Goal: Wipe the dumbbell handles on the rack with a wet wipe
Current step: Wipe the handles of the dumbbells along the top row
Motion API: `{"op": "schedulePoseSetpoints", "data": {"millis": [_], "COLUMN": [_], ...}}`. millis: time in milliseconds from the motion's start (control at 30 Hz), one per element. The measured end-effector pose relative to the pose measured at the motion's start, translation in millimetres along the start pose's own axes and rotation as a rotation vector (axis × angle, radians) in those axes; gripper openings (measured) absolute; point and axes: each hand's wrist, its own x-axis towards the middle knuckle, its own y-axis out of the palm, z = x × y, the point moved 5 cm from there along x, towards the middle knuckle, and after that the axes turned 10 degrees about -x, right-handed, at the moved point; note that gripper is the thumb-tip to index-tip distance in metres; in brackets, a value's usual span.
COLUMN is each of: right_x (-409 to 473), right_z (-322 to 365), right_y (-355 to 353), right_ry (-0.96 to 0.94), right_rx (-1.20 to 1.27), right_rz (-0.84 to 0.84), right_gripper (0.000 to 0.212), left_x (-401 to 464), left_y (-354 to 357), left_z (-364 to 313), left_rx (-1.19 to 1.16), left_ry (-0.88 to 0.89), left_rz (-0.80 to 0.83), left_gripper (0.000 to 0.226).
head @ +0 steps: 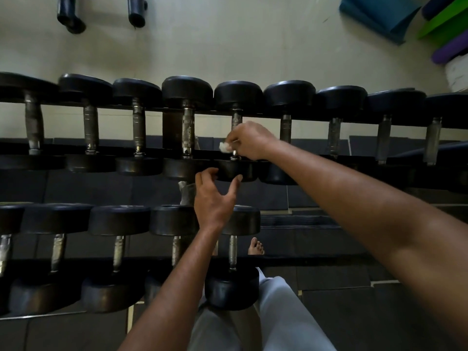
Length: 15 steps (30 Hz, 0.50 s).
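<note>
Seen from above: two tiers of black dumbbells on a rack (253, 115), upper tier running across the middle, lower tier nearer at lower left. Right hand (249, 140) over the fifth dumbbell handle (236, 117) of the upper tier, fingers (231, 138) curled and pinching a small white wet wipe (224, 146) against the handle's near end, just above the collar; most of that handle hidden under the hand. Left hand (214, 198) just below, at the near head (235, 171) of the same dumbbell, fingers spread and relaxed, thumb tip and fingertips touching the head's rim, nothing grasped. Neighbouring handles to either side bare, worn and blotchy grey metal. Beyond the rack, pale floor (228, 46); blue, green and purple mats (405, 13) stacked at top right; two dark padded legs (71, 13) of some equipment at top left. Below, light grey trousers (278, 320) and a bare foot (255, 247) on dark floor tiles, seen between the lower rack rails.
</note>
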Motion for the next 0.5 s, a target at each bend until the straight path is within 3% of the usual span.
{"op": "schedulePoseSetpoints", "data": {"millis": [133,300,500], "right_x": [-18.7,-23.1,-16.9], "right_z": [-37.8,-53.5,-58.5], "right_y": [9.2,16.6,19.7], "right_ry": [0.203,0.255,0.183], "right_rx": [0.411,0.572,0.466], "right_rz": [-0.187,-0.277,-0.291], "right_gripper": [0.023,0.019,0.020], "left_x": [-16.2,-10.3,-11.5], "left_y": [25.1,63.2,82.3], "left_z": [13.9,35.2,42.4], "left_rx": [-0.348,-0.615,-0.778], "left_ry": [-0.255,-0.383,-0.387], "left_rz": [-0.027,-0.058,-0.204], "left_gripper": [0.083,0.132,0.123]}}
